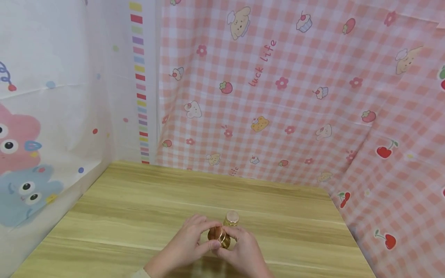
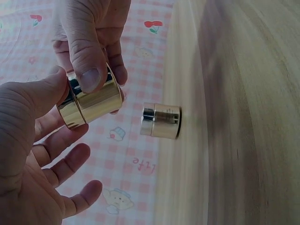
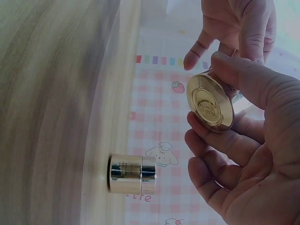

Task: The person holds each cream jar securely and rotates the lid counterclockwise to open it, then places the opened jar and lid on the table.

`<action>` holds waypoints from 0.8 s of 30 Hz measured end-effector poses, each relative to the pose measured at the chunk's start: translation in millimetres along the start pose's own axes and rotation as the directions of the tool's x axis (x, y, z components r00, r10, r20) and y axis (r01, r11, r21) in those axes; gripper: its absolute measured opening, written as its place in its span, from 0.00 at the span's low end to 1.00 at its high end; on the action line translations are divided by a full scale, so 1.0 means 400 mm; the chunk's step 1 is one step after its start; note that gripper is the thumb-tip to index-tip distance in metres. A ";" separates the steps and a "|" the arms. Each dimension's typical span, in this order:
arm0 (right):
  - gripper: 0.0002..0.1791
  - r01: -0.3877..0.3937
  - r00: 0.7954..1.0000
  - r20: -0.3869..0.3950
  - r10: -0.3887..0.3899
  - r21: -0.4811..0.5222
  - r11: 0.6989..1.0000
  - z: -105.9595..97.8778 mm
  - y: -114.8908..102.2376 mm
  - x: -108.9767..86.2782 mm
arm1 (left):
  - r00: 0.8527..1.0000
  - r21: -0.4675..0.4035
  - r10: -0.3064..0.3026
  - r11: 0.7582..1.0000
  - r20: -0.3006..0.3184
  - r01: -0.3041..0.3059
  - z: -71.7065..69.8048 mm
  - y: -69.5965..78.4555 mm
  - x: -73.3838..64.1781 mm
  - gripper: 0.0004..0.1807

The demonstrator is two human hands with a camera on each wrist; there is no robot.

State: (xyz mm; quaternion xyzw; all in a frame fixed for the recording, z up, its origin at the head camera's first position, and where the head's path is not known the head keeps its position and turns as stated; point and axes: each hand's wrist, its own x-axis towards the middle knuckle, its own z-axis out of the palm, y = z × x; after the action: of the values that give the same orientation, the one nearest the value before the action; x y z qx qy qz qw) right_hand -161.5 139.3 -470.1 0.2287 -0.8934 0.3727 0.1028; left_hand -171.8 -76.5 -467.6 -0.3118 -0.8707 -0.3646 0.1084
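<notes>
Pink-and-white checked cloth [image 1: 299, 108] with cartoon prints hung behind a pale, wood-grained tabletop [image 1: 139, 200]. Left hand [image 1: 189, 239]: thumb and fingertips pinched the lid end of a shiny gold cylindrical jar [image 2: 96, 101]; the lower fingers lay loosely spread. Right hand [image 1: 245, 249]: thumb and fingers gripped the same jar's body near its base. Jar was held tipped over, between both hands, above the tabletop. A second gold cylindrical jar [image 1: 231, 219] stood upright on the tabletop, just beyond, untouched.
</notes>
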 end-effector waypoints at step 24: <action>0.22 -0.020 0.999 -0.030 0.019 -0.048 0.999 0.006 -0.008 0.010 | 0.999 0.029 0.007 1.000 -0.036 -0.006 0.000 -0.003 0.000 0.27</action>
State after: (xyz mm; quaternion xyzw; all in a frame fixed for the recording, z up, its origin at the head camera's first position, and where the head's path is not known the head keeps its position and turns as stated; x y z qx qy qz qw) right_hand -163.5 134.4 -468.5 0.2121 -0.9028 0.3552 0.1177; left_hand -172.4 -77.1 -468.4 -0.3063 -0.8727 -0.3573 0.1298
